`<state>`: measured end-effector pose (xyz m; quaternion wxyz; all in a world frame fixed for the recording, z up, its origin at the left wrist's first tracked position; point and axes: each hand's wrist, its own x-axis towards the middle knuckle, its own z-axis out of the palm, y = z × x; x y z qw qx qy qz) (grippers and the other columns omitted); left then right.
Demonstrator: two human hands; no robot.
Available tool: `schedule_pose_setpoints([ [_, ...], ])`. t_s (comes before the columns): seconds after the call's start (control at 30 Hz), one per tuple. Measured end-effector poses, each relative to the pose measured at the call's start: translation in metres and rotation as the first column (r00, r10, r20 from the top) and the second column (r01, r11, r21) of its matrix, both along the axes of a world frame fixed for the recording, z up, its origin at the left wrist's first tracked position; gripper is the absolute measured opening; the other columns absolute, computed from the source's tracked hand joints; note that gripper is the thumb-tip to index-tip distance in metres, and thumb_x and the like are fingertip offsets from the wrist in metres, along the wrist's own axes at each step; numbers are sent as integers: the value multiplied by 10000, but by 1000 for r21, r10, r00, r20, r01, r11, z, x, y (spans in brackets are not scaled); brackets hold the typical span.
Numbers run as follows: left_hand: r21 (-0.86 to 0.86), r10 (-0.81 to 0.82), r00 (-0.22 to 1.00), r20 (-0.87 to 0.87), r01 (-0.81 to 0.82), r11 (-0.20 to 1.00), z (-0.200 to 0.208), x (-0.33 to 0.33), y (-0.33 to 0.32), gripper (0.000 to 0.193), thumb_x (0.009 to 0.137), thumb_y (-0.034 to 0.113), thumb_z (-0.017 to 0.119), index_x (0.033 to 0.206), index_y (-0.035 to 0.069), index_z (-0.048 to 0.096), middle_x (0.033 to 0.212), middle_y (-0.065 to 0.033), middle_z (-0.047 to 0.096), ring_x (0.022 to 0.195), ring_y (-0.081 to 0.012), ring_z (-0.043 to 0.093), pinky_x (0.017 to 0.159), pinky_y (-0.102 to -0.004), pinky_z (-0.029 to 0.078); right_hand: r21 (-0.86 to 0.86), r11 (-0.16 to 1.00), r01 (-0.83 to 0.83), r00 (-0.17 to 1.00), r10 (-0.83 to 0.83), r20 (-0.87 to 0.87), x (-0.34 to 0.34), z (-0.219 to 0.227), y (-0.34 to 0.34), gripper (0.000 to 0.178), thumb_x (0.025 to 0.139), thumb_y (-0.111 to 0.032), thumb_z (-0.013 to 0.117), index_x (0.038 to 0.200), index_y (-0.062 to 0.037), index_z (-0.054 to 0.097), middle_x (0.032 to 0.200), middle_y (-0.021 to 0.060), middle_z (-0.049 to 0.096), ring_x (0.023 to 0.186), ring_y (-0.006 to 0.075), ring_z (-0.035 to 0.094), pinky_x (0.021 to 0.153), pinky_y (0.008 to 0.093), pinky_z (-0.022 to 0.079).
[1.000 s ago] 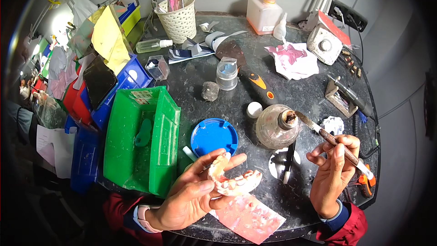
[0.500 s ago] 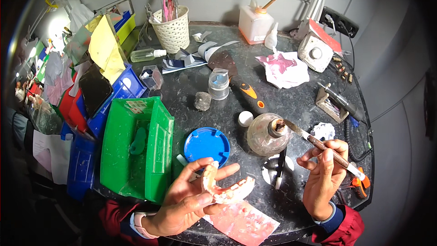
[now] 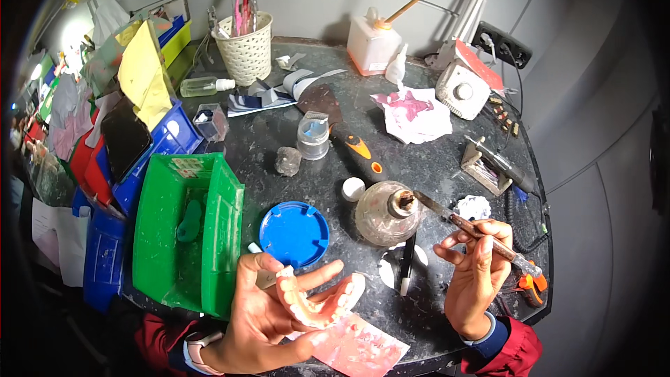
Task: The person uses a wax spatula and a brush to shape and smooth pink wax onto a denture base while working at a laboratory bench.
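My left hand (image 3: 255, 324) is closed on a pink-and-white dental arch model (image 3: 313, 315) set with teeth, gripping it between thumb and fingers. The arch's open side points away from me. My right hand (image 3: 478, 279) grasps a wax knife (image 3: 488, 235) by its brown handle, penlike. The knife's metal end lies at the dark wick of a round glass spirit burner (image 3: 377, 220); no flame can be made out. Below the model is a pink wax sheet (image 3: 366, 349) with a rough surface, partly hidden by my left hand.
To the left stands a green bin (image 3: 227, 237), beside a round blue lid (image 3: 293, 230). A black pen-like tool (image 3: 407, 262) lies near the burner. Farther back are a spatula (image 3: 359, 150), a clear jar (image 3: 313, 141) and a white basket (image 3: 246, 52). A handpiece (image 3: 506, 167) rests at right.
My left hand has turned the dental model, so its curved arch now shows more fully. The whole view has shifted slightly; the knife end stays at the burner's wick.
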<state>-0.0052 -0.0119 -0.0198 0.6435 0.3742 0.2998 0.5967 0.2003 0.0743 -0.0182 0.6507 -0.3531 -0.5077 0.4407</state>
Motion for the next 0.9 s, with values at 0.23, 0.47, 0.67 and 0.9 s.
schedule_pose_setpoints([
  [0.23, 262, 149, 926, -346, -57, 963, 1, -1, -3, 612, 694, -41, 643, 976, 103, 119, 1144, -396, 376, 1057, -397, 478, 900, -469, 397, -83, 997, -7, 999, 10, 34, -2, 1, -1, 171, 901, -183, 435, 1024, -67, 413, 836, 71, 510, 724, 145, 556, 616, 291, 540],
  [0.47, 476, 285, 780, -557, 18, 879, -5, -6, -2, 582, 695, -58, 634, 955, 84, 133, 1092, -417, 406, 1018, -410, 506, 900, -472, 393, -81, 997, 5, 998, 0, 65, -1, 0, -2, 195, 899, -191, 444, 1044, -63, 423, 836, 62, 497, 724, 132, 550, 615, 272, 536],
  [0.67, 470, 285, 796, -534, -1, 883, -5, -7, -7, 572, 680, -101, 629, 970, 64, 164, 1119, -406, 396, 1050, -418, 479, 913, -495, 369, -72, 997, 16, 997, -10, 82, -3, 1, -2, 199, 901, -196, 440, 1052, -67, 428, 833, 50, 476, 722, 121, 538, 611, 257, 528],
  [0.9, 429, 234, 794, -562, 37, 903, 2, -8, -7, 508, 643, -107, 672, 1022, 2, 351, 1144, -385, 393, 1062, -410, 469, 886, -487, 397, -64, 998, 12, 996, -6, 86, 1, 0, -1, 206, 906, -188, 428, 1072, -66, 418, 847, 54, 470, 731, 115, 530, 621, 248, 525],
])
